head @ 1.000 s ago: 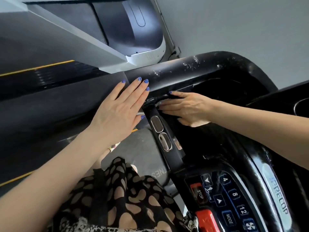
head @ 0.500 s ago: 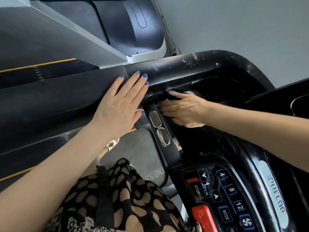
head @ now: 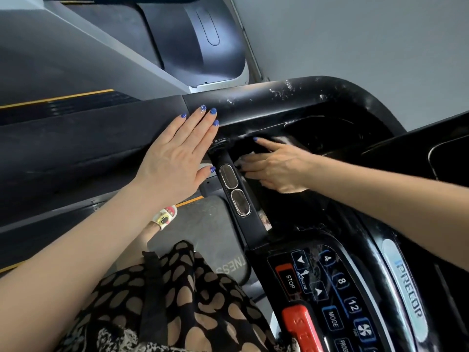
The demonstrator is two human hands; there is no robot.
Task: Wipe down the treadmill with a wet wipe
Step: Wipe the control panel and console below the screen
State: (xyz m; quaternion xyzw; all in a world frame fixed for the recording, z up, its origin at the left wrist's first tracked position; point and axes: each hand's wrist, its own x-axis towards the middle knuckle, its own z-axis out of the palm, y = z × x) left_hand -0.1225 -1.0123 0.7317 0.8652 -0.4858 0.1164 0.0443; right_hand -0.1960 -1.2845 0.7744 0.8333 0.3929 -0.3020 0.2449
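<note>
Nearest the camera, a black dress with tan spots [head: 177, 301] fills the lower left. Just right of it sits the treadmill's console panel [head: 327, 288]: red STOP button [head: 288, 278], number keys 4, 8, 12, a MODE key, a fan key. A red safety clip [head: 302, 329] lies below the STOP button. The PRECOR badge [head: 408, 288] runs along the glossy black edge at right.

Below the left forearm, a foot in a pale sandal with a yellow charm [head: 165, 217] stands on the grey deck [head: 205, 232].

Mid-distance: a black crossbar [head: 234, 191] with two oval metal sensor plates rises from the console towards the handrail. The left hand [head: 175, 163] lies flat with fingers straight and together, blue-painted nails, palm pressed on the dark side rail [head: 76, 148]; its fingertips reach the handrail joint. The right hand [head: 276, 166] reaches in from the right, just beyond the crossbar, index finger stretched out, the other fingers curled down onto a white wet wipe [head: 281, 140]. Only scraps of the wipe show above and beside the fingers, in the recess under the handrail.

Farther: the curved black handrail [head: 291, 97] of the treadmill [head: 355, 138] carries white flecks and smears on top. Beyond it, a neighbouring machine's grey frame [head: 101, 54] and dark motor cover [head: 203, 47], then a plain grey wall [head: 355, 41].
</note>
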